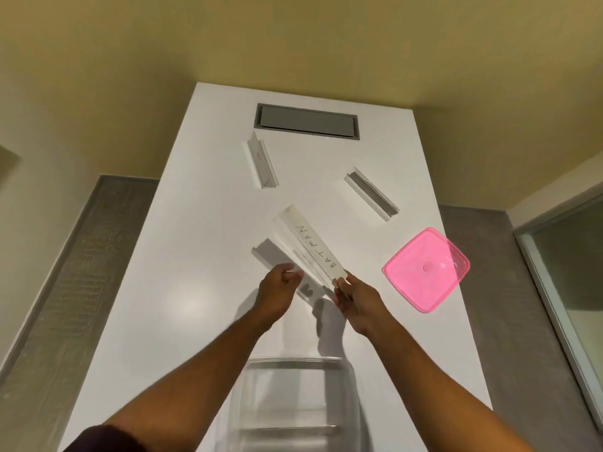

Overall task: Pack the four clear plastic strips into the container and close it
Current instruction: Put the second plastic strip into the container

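Far-left strip: one clear strip [261, 162] is left lying flat on the white table [169, 321], near the grey hatch [306, 121] at the far end; it is not touched by either hand and is judged to be waiting for its turn.

Left hand: the left hand [277, 290] is seen with the fingers curled in and the fingertips pinched at the near-left edge of the held bundle. Whether a separate strip is gripped there, or only the edge is steadied, cannot be told, because the plastic is blurred at this place. The forearm is stretched forward, with the wrist bent a little inward.

Held strip: the strip marked "BATMAN" [313, 246] is kept raised above the table, slanted from far-left to near-right, and its shadow is thrown on the table to the left. A second clear strip seems to be stacked under it, probably so that both can be carried together.

Right hand: the right hand [354, 300] is closed on the near end of the labelled strip, held between thumb and fingers, with the palm turned to the left.

Container: the clear container [293, 402] is placed open at the near table edge, between the forearms; no strip is seen inside it.

Right strip: another strip [372, 194] is left on the table, well apart from the hands.

Lid: the pink lid [425, 270] is set aside at the right edge, so the closing is judged not yet possible.
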`<state>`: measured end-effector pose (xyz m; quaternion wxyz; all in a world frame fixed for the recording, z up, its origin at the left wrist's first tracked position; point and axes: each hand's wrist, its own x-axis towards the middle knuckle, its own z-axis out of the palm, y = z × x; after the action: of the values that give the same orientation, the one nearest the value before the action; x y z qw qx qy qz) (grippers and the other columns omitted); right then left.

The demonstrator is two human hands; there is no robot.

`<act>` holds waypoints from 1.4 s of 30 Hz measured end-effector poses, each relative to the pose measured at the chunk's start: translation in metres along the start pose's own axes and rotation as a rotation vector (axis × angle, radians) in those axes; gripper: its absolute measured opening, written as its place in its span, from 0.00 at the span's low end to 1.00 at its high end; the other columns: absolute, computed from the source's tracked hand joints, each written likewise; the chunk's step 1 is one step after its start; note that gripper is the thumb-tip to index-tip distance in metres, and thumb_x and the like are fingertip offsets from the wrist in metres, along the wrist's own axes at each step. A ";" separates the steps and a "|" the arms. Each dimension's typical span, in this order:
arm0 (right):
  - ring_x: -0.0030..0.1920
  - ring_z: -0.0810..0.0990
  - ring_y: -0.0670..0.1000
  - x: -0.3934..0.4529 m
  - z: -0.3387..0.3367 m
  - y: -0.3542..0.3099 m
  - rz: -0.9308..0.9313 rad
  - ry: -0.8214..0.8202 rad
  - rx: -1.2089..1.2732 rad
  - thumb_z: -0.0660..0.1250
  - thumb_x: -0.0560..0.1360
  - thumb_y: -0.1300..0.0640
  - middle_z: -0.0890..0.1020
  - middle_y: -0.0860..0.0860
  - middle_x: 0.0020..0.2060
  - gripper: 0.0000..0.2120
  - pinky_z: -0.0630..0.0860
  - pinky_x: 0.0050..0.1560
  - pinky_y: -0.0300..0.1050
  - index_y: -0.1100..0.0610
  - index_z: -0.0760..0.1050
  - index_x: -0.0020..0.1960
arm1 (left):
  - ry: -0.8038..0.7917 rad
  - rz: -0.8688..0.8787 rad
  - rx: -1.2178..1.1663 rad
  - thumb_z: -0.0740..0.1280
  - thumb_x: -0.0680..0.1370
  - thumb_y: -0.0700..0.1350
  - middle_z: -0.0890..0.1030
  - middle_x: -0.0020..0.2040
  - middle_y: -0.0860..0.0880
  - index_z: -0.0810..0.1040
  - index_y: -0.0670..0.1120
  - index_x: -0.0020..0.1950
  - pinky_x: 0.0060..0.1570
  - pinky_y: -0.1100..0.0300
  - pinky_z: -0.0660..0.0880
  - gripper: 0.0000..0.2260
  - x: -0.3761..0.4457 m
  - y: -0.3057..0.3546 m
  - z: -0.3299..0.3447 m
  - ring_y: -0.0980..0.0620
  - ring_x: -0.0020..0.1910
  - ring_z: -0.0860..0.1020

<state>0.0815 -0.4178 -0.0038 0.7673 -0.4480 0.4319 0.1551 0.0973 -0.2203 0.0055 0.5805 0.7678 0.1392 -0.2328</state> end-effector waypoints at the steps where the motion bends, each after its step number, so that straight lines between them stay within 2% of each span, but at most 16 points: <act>1: 0.36 0.83 0.49 -0.008 -0.002 0.005 -0.014 -0.027 -0.029 0.68 0.80 0.67 0.88 0.54 0.41 0.12 0.82 0.39 0.43 0.57 0.81 0.60 | -0.003 0.009 -0.047 0.67 0.79 0.57 0.80 0.58 0.54 0.72 0.49 0.72 0.60 0.56 0.72 0.24 -0.006 0.007 0.005 0.50 0.63 0.77; 5: 0.47 0.83 0.52 -0.037 -0.007 0.021 -0.072 -0.092 -0.088 0.69 0.80 0.66 0.88 0.56 0.53 0.16 0.80 0.53 0.48 0.54 0.79 0.65 | 0.004 -0.025 -0.245 0.72 0.76 0.58 0.81 0.64 0.48 0.68 0.47 0.74 0.65 0.45 0.76 0.31 -0.031 0.018 0.015 0.47 0.63 0.79; 9: 0.50 0.84 0.53 -0.062 -0.013 0.032 -0.107 -0.116 -0.135 0.70 0.79 0.65 0.88 0.55 0.52 0.19 0.77 0.52 0.48 0.52 0.77 0.67 | 0.062 -0.027 -0.335 0.75 0.74 0.52 0.81 0.58 0.47 0.68 0.48 0.70 0.56 0.47 0.81 0.28 -0.053 0.010 0.012 0.46 0.59 0.81; 12: 0.51 0.84 0.54 -0.078 -0.016 0.042 -0.121 -0.157 -0.186 0.73 0.76 0.63 0.88 0.57 0.53 0.20 0.78 0.51 0.48 0.51 0.77 0.66 | 0.084 -0.031 -0.361 0.77 0.73 0.50 0.81 0.57 0.45 0.69 0.47 0.68 0.56 0.47 0.82 0.28 -0.065 0.006 0.007 0.46 0.57 0.81; 17: 0.48 0.87 0.53 -0.096 -0.023 0.053 -0.200 -0.223 -0.385 0.76 0.75 0.59 0.89 0.55 0.49 0.17 0.82 0.49 0.48 0.52 0.79 0.62 | 0.110 -0.010 -0.338 0.78 0.72 0.47 0.81 0.55 0.44 0.72 0.50 0.63 0.56 0.48 0.82 0.23 -0.085 0.000 -0.009 0.46 0.55 0.82; 20: 0.48 0.87 0.51 -0.103 -0.029 0.055 -0.455 -0.155 -0.645 0.77 0.74 0.59 0.89 0.52 0.44 0.14 0.82 0.51 0.47 0.52 0.81 0.59 | 0.099 0.026 -0.242 0.78 0.72 0.44 0.80 0.54 0.43 0.73 0.49 0.64 0.55 0.47 0.82 0.23 -0.096 -0.005 -0.023 0.46 0.55 0.82; 22: 0.47 0.86 0.44 -0.107 -0.034 0.054 -0.681 -0.080 -0.840 0.76 0.74 0.59 0.88 0.46 0.45 0.13 0.83 0.55 0.48 0.50 0.82 0.57 | 0.065 0.048 -0.155 0.78 0.71 0.43 0.80 0.54 0.42 0.74 0.49 0.64 0.55 0.45 0.82 0.24 -0.104 -0.008 -0.033 0.44 0.55 0.82; 24: 0.49 0.84 0.41 -0.114 -0.036 0.052 -0.869 -0.074 -0.959 0.76 0.75 0.58 0.85 0.42 0.53 0.16 0.83 0.53 0.48 0.48 0.80 0.60 | 0.008 0.072 -0.052 0.78 0.70 0.44 0.80 0.54 0.42 0.75 0.50 0.63 0.55 0.45 0.82 0.24 -0.111 -0.013 -0.043 0.43 0.54 0.82; 26: 0.56 0.81 0.43 -0.118 -0.037 0.048 -1.122 -0.073 -1.089 0.76 0.75 0.56 0.79 0.43 0.61 0.21 0.81 0.52 0.45 0.47 0.76 0.66 | -0.050 0.097 0.070 0.78 0.69 0.45 0.80 0.52 0.43 0.76 0.51 0.62 0.54 0.47 0.82 0.24 -0.117 -0.018 -0.050 0.43 0.50 0.83; 28: 0.64 0.76 0.48 -0.121 -0.036 0.045 -1.357 -0.027 -1.230 0.76 0.74 0.53 0.74 0.45 0.66 0.26 0.76 0.57 0.42 0.47 0.73 0.70 | -0.084 0.141 0.222 0.79 0.67 0.45 0.78 0.52 0.45 0.76 0.52 0.61 0.52 0.50 0.81 0.25 -0.123 -0.023 -0.053 0.47 0.46 0.82; 31: 0.74 0.67 0.50 -0.124 -0.035 0.042 -1.531 -0.063 -1.387 0.74 0.75 0.47 0.71 0.45 0.73 0.28 0.67 0.68 0.42 0.46 0.71 0.72 | -0.138 0.227 0.465 0.77 0.62 0.51 0.75 0.54 0.50 0.75 0.54 0.62 0.53 0.51 0.80 0.29 -0.130 -0.027 -0.053 0.51 0.48 0.80; 33: 0.79 0.64 0.49 -0.123 -0.038 0.042 -1.566 -0.170 -1.541 0.72 0.76 0.46 0.71 0.44 0.75 0.26 0.61 0.74 0.44 0.46 0.72 0.73 | -0.191 0.252 0.580 0.75 0.62 0.54 0.74 0.57 0.54 0.73 0.56 0.63 0.53 0.52 0.79 0.30 -0.135 -0.030 -0.050 0.54 0.50 0.79; 35: 0.79 0.65 0.49 -0.121 -0.044 0.046 -1.558 -0.271 -1.657 0.73 0.76 0.47 0.74 0.44 0.73 0.24 0.61 0.76 0.48 0.47 0.74 0.71 | -0.226 0.279 0.648 0.75 0.65 0.53 0.73 0.60 0.57 0.71 0.56 0.64 0.53 0.53 0.78 0.29 -0.138 -0.034 -0.046 0.54 0.52 0.78; 38: 0.71 0.76 0.51 -0.122 -0.055 0.056 -1.481 -0.315 -1.703 0.75 0.76 0.49 0.81 0.46 0.67 0.19 0.73 0.70 0.56 0.49 0.80 0.66 | -0.256 0.324 0.707 0.73 0.69 0.53 0.75 0.63 0.57 0.71 0.56 0.67 0.55 0.56 0.76 0.28 -0.141 -0.043 -0.041 0.54 0.55 0.77; 40: 0.66 0.81 0.50 -0.126 -0.065 0.063 -1.431 -0.282 -1.668 0.75 0.75 0.49 0.84 0.45 0.64 0.17 0.80 0.63 0.54 0.49 0.83 0.63 | -0.287 0.343 0.729 0.72 0.71 0.52 0.75 0.65 0.55 0.71 0.54 0.70 0.59 0.54 0.76 0.27 -0.143 -0.050 -0.039 0.53 0.59 0.76; 42: 0.65 0.82 0.49 -0.131 -0.075 0.070 -1.359 -0.238 -1.639 0.76 0.75 0.51 0.85 0.43 0.62 0.16 0.82 0.61 0.51 0.49 0.84 0.62 | -0.317 0.366 0.752 0.70 0.74 0.52 0.74 0.68 0.54 0.70 0.53 0.72 0.63 0.53 0.74 0.26 -0.145 -0.057 -0.036 0.52 0.63 0.75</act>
<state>-0.0776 -0.4209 0.0456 0.1955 -0.9552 -0.2215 -0.0191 -0.0465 -0.1613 0.0413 0.3070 0.8922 -0.1838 -0.2755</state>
